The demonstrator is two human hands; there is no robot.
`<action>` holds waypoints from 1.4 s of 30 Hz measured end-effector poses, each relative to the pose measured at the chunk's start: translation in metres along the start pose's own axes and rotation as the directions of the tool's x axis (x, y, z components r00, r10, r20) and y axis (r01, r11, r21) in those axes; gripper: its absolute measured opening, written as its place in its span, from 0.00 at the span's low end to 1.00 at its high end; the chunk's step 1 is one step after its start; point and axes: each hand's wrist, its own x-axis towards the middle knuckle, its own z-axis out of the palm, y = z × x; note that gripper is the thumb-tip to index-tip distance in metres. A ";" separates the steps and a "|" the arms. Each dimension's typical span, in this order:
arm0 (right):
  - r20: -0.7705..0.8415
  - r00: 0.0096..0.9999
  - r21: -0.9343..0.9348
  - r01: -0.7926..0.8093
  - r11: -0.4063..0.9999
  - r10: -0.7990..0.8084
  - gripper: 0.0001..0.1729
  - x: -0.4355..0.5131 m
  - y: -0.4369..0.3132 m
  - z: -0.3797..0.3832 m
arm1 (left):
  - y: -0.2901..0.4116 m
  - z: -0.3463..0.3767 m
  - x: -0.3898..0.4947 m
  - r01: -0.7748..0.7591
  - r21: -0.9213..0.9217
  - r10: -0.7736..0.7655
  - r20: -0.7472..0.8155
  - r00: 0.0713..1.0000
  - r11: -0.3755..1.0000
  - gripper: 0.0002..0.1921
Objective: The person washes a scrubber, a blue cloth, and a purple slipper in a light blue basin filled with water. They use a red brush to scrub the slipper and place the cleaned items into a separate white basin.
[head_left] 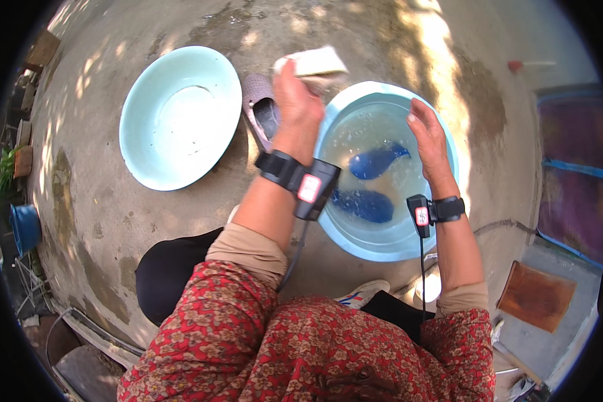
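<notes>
My left hand (297,103) is raised beside the rim of a light-blue plastic basin (377,255). It grips a whitish block (314,61), blurred, its exact kind unclear. Some of the left fingers are hidden. Over the basin's right side is my right hand (428,138), holding nothing, thumb apart from the fingers and palm turned left. Cloudy water (364,120) with bubbles fills much of the basin. Two blue, foot-shaped items, one upper (377,162) and one lower (367,206), lie in the water. A mauve textured shoe (259,98) rests on the ground, partly behind my left hand.
A pale turquoise basin (181,166) stands at the left on the concrete ground (95,211). Beyond it are a blue bucket (25,228) and a potted plant (7,171). At right, a brown board (536,296) lies by a doorway. Cables hang from both wrist devices.
</notes>
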 end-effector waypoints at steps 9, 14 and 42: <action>0.227 0.753 -0.458 -0.478 0.750 0.618 0.44 -0.051 0.125 -0.031 | -0.008 0.003 0.014 0.003 0.069 -0.016 0.191 0.981 0.998 0.25; 0.417 0.681 -0.668 -0.220 0.711 0.602 0.43 -0.081 0.153 0.018 | -0.047 0.004 0.000 0.062 0.257 -0.147 0.324 0.935 0.964 0.17; 0.124 0.991 -0.778 0.128 0.615 -0.050 0.25 -0.099 0.060 -0.011 | -0.143 -0.062 -0.054 0.069 0.852 -0.501 0.237 0.832 0.518 0.19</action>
